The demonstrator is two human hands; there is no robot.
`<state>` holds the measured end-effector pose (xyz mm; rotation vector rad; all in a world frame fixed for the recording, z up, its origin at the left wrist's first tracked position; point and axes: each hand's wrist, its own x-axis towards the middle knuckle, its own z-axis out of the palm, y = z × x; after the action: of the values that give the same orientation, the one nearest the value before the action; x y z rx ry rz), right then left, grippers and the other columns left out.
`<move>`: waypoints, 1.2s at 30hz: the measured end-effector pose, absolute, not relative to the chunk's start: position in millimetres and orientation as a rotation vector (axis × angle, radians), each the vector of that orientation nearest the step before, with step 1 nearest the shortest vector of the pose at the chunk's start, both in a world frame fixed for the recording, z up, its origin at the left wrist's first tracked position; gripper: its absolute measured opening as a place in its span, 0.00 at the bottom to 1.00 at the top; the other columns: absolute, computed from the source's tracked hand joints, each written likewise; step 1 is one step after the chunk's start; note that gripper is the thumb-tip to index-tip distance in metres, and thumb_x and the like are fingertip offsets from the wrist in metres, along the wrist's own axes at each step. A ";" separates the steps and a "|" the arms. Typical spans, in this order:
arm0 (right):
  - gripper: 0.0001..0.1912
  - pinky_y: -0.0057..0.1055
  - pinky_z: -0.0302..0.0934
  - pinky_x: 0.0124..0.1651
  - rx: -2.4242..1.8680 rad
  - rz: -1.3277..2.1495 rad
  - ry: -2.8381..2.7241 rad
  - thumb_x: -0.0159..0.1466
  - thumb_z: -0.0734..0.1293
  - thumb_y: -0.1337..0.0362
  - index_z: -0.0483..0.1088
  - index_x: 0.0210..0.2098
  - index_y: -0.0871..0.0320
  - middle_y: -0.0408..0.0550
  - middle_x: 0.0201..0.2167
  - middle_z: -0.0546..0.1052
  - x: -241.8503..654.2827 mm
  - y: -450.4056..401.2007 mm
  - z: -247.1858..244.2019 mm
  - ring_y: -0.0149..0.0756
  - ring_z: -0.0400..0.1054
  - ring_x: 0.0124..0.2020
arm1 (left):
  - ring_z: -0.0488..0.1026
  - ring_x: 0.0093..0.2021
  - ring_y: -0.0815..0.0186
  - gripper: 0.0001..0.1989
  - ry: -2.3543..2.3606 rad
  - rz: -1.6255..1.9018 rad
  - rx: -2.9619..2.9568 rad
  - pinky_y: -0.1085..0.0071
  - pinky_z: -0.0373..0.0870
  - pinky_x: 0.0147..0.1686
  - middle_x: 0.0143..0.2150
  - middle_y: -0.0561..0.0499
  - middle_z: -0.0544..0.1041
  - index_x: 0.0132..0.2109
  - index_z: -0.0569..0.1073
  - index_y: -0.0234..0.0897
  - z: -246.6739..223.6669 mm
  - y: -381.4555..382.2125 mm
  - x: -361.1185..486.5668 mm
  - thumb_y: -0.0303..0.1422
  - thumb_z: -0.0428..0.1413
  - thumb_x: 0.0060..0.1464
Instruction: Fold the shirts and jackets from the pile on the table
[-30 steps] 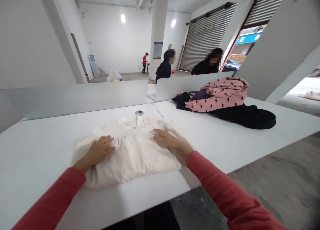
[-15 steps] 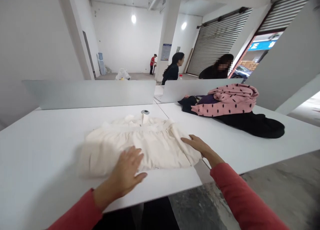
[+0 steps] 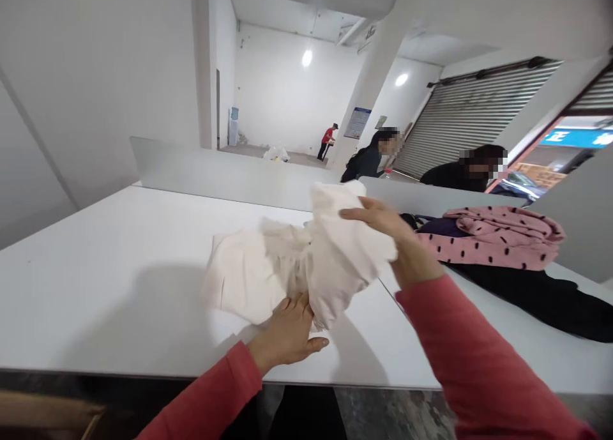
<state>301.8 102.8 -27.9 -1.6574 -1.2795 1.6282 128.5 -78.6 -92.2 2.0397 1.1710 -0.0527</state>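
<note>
A cream garment with gathered cloth lies on the white table, and its right part is lifted and folded up toward the middle. My right hand grips that raised part from its upper right side, thumb and fingers on the cloth. Low at the garment's near edge, my left hand rests on it with the thumb stretched out to the right. The fingertips of my left hand are partly covered by the folded cloth.
A pink garment with black spots lies on black cloth at the right. Frosted dividers stand along the table's far edge. Beyond them are two people in dark clothes and a person in red. A brown object is at lower left.
My right hand has closed on the garment's right part and raised it up and to the left. My left hand has moved right along the near edge. The view has shifted left.
</note>
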 end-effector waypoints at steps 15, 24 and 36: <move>0.14 0.30 0.59 0.42 -1.348 1.943 -1.880 0.61 0.55 0.58 0.67 0.38 0.59 0.47 0.37 0.72 122.9 41.7 -107.4 0.33 0.65 0.38 | 0.72 0.37 0.61 0.13 1.194 -0.092 1.979 0.66 0.68 0.38 0.36 0.46 0.75 0.41 0.70 0.33 -55.8 -85.8 98.0 0.36 0.46 0.56; 0.25 0.51 0.44 0.56 -1.556 1.251 -2.442 0.62 0.55 0.55 0.56 0.56 0.57 0.51 0.59 0.56 198.8 35.0 -127.6 0.50 0.40 0.61 | 0.64 0.49 0.53 0.12 1.572 -0.153 2.396 0.54 0.61 0.46 0.44 0.42 0.71 0.40 0.69 0.31 -66.3 -16.4 60.9 0.25 0.42 0.54; 0.36 0.61 0.35 0.54 -1.356 1.179 -2.705 0.60 0.45 0.41 0.50 0.59 0.56 0.52 0.61 0.50 183.0 -5.5 -162.3 0.56 0.36 0.61 | 0.36 0.64 0.57 0.33 1.758 -0.785 1.737 0.50 0.50 0.55 0.65 0.47 0.42 0.62 0.46 0.30 -95.5 -56.1 -17.8 0.46 0.32 0.55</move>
<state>183.0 -5.5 -162.3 -1.3564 -2.7051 1.1793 -17.8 -56.1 -95.5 1.7369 1.7576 -0.7852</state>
